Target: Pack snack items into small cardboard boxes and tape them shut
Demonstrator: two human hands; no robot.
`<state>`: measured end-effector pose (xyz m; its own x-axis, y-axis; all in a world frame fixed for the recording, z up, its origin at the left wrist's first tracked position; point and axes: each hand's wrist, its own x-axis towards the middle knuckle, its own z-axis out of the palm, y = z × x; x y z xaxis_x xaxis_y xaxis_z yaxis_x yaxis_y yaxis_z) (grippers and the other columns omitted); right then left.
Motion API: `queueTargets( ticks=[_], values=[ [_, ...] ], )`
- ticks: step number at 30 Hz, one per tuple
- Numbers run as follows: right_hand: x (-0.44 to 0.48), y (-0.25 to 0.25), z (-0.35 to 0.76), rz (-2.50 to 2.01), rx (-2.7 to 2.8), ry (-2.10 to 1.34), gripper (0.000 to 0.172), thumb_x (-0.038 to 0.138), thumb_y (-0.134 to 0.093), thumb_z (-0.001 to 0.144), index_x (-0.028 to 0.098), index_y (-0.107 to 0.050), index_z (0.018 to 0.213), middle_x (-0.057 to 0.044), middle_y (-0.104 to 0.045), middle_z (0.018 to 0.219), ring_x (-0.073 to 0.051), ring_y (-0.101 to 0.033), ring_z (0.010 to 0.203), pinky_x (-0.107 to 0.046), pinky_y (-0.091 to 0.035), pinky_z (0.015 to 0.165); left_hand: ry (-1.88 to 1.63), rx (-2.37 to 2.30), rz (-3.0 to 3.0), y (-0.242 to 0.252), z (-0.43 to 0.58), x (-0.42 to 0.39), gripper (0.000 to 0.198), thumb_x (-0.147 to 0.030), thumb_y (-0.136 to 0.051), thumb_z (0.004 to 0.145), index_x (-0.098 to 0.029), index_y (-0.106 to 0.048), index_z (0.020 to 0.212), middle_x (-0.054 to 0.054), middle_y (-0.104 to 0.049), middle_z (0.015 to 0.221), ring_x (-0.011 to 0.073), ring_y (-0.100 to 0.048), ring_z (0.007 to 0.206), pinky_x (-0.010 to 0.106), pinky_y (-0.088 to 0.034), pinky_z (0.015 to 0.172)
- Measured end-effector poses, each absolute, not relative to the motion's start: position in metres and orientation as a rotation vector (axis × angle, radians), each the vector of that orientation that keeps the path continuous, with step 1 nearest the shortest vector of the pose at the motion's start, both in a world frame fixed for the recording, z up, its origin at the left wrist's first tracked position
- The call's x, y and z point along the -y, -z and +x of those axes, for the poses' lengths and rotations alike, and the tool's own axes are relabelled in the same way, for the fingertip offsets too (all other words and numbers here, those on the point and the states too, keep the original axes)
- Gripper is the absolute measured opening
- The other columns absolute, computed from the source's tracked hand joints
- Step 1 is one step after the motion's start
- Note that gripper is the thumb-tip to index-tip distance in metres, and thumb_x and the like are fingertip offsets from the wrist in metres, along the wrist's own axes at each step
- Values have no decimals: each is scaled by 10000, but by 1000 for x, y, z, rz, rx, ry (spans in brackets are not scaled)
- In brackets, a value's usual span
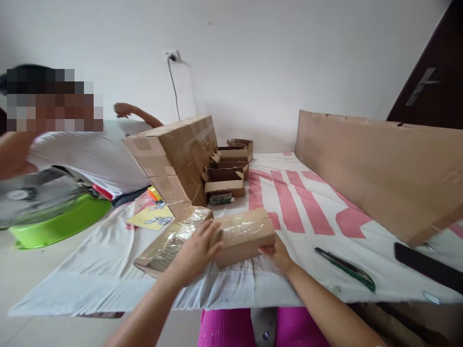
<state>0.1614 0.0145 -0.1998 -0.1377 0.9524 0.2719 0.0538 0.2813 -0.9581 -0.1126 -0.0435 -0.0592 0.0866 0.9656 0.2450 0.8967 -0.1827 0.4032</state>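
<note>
A small taped cardboard box (246,233) lies near the front edge of the white and pink sheet (307,212). My left hand (197,250) rests on its left end, fingers curled over the top. My right hand (277,253) grips its lower right corner. Just to the left, touching it, lies a second taped box (170,238), tilted on the sheet.
Stacked large cartons (177,159) stand behind, with several small open boxes (227,176) beside them. A big cardboard sheet (379,168) leans at right. A green cutter (345,267) and a black phone (427,265) lie at right. A person in white leans at left by a green basin (58,224).
</note>
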Motion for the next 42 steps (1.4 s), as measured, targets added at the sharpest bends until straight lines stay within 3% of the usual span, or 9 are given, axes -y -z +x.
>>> queueTargets(
  ticks=[4, 10, 15, 20, 24, 27, 33, 37, 42],
  values=[
    [5, 199, 176, -1120, 1484, -993, 555, 350, -722, 707, 213, -544, 1214, -97, -681, 1149, -288, -626, 1073, -463, -497, 927, -749, -1982, 2316, 106, -52, 59, 567, -348, -588, 827, -231, -466, 1368, 142, -330, 1526, 370, -441, 1312, 510, -431, 1024],
    [57, 192, 246, -1254, 1612, -847, 501, 304, -672, 710, 209, -571, 1191, -115, -648, 1224, -313, -567, 1183, -510, -411, 1037, -952, -1668, 2551, 120, -15, 77, 620, -303, -612, 832, -282, -407, 1417, 120, -325, 1531, 355, -422, 1326, 518, -452, 1019],
    [59, 185, 330, -1477, 1913, -654, 452, 250, -490, 723, 218, -620, 1154, -95, -681, 1174, -265, -635, 1081, -436, -506, 945, -1033, -1600, 2563, 119, 8, 81, 611, -334, -676, 804, -282, -466, 1375, 128, -368, 1489, 351, -451, 1270, 514, -495, 970],
    [35, 199, 388, -1741, 1940, -81, 443, 425, -434, 778, 159, -669, 1044, -154, -702, 1081, -331, -631, 1059, -509, -470, 965, -1460, -1667, 2492, 137, 19, 80, 358, -227, -632, 848, -291, -608, 1199, 109, -551, 1202, 308, -453, 1235, 474, -475, 971],
    [25, 223, 406, -1823, 2083, 28, 437, 467, -393, 796, 179, -678, 962, -159, -715, 935, -347, -663, 876, -514, -513, 832, -1611, -1609, 2546, 153, 21, 74, 380, -150, -594, 859, -283, -587, 1215, 78, -608, 1075, 253, -508, 1167, 404, -453, 949],
    [18, 223, 407, -1797, 2075, 40, 417, 485, -380, 799, 199, -649, 940, -154, -687, 873, -346, -648, 852, -505, -512, 803, -1688, -1555, 2585, 163, 19, 66, 371, -164, -602, 844, -267, -598, 1201, 75, -618, 1058, 254, -505, 1160, 399, -416, 956],
    [1, 135, 355, -1644, 1869, 261, 521, 566, -413, 859, 176, -563, 1169, -145, -609, 963, -321, -595, 931, -450, -505, 754, -1745, -1501, 2619, 175, 16, 57, 405, -185, -583, 816, -268, -602, 1212, 73, -626, 1047, 258, -489, 1165, 406, -365, 982],
    [-2, 67, 289, -1184, 2207, 406, 399, 351, -473, 928, 256, -514, 1313, -85, -623, 1140, -225, -607, 997, -338, -488, 830, -1756, -1489, 2616, 178, 16, 57, 434, -182, -583, 808, -271, -590, 1232, 71, -630, 1048, 255, -486, 1173, 400, -358, 986],
    [-6, 39, 217, -818, 2614, 439, 441, 137, -440, 933, 268, -503, 1349, -33, -676, 1095, -178, -622, 917, -318, -474, 833, -1749, -1547, 2610, 179, 16, 57, 441, -202, -558, 820, -311, -585, 1246, 57, -638, 1046, 247, -501, 1159, 399, -336, 1001]
  ],
)
